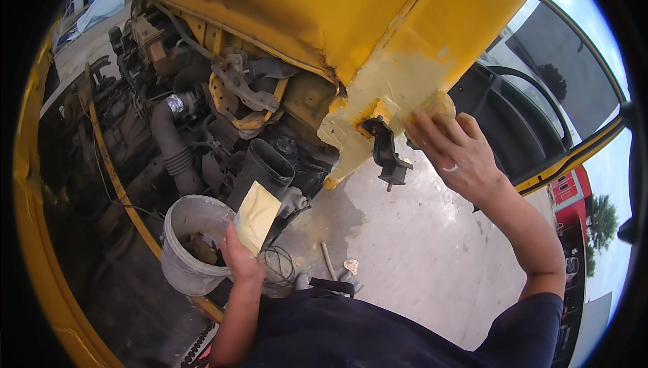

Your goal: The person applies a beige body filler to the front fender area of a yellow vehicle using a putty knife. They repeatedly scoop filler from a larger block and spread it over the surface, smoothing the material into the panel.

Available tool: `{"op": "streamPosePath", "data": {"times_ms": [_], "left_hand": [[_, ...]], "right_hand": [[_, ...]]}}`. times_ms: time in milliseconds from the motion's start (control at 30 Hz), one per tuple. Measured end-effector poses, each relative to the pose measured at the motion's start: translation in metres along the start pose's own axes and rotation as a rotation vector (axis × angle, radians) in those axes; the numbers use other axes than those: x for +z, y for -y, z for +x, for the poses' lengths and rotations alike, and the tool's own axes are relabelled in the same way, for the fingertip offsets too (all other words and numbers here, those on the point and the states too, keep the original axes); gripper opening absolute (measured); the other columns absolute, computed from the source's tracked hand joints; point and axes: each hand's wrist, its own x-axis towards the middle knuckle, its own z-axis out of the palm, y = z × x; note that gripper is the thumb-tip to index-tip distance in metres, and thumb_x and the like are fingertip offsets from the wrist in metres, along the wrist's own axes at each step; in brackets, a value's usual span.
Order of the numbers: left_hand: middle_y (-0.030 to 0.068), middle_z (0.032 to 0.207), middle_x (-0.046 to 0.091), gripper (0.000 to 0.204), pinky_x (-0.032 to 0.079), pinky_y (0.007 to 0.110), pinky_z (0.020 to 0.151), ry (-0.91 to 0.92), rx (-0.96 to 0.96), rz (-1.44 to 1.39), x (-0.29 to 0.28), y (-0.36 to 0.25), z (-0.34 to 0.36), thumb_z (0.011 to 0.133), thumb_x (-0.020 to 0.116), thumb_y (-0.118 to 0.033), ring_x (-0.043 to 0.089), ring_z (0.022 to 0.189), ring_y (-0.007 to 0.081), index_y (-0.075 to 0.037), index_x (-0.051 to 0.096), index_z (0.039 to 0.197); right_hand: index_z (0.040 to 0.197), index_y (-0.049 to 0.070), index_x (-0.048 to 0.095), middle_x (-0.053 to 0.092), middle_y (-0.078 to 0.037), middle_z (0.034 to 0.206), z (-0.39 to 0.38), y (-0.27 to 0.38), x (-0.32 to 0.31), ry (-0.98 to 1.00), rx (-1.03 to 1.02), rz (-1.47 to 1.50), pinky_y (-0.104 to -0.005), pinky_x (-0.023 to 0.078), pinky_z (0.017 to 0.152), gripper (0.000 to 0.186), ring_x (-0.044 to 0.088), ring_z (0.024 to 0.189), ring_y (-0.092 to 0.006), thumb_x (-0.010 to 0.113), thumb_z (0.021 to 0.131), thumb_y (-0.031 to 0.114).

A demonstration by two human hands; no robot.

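My left hand (243, 260) is closed on a pale yellow rectangular piece (257, 218), flat with a creased or smeared face; its exact kind I cannot make out. The hand is beside the rim of a dirty white bucket (177, 260), which has dark stuff at the bottom. My right hand (462, 152), with a ring on one finger, is raised to the lower edge of a yellow vehicle panel (378, 31). Its fingers bend over a small yellowish pad (439, 103) against the panel. A dull beige-grey patch (378, 85) covers the panel beside them.
Left of the panel lies an exposed engine bay with a corrugated hose (179, 159) and a black duct (260, 172). A black bracket (388, 155) hangs below the panel corner. At right stands an open vehicle door (540, 98). On the concrete lie a stick (329, 260) and a coiled wire (278, 265).
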Motion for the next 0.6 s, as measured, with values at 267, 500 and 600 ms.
{"op": "streamPosePath", "data": {"times_ms": [267,500,600], "left_hand": [[0.0215,0.152,0.066,0.07,0.048,0.047,0.122,0.279,-0.173,-0.158,0.004,-0.002,-0.011,0.121,0.038,-0.049,0.066,0.14,0.0342,0.01,0.055,0.154],[0.0172,0.155,0.066,0.08,0.043,0.053,0.126,0.451,-0.424,-0.293,0.047,0.01,-0.039,0.116,0.045,-0.062,0.062,0.144,0.036,0.004,0.054,0.16],[0.0169,0.156,0.065,0.081,0.042,0.054,0.126,0.517,-0.421,-0.275,0.06,0.016,-0.06,0.116,0.042,-0.064,0.061,0.145,0.0359,0.002,0.053,0.161]], "right_hand": [[0.138,0.016,0.077,0.072,-0.004,0.139,-0.065,0.026,0.007,-0.143,0.427,0.387,-0.0432,0.047,0.105,0.054,0.061,0.122,-0.0298,0.081,0.087,-0.002],[0.137,0.007,0.077,0.075,-0.014,0.125,-0.109,0.145,0.103,-0.43,1.061,1.206,-0.0402,0.054,0.105,0.037,0.068,0.115,-0.0323,0.07,0.102,-0.004],[0.141,0.004,0.074,0.076,-0.008,0.128,-0.09,0.201,0.127,-0.478,1.234,1.743,-0.0335,0.054,0.105,0.036,0.07,0.117,-0.0215,0.066,0.106,-0.001]]}}
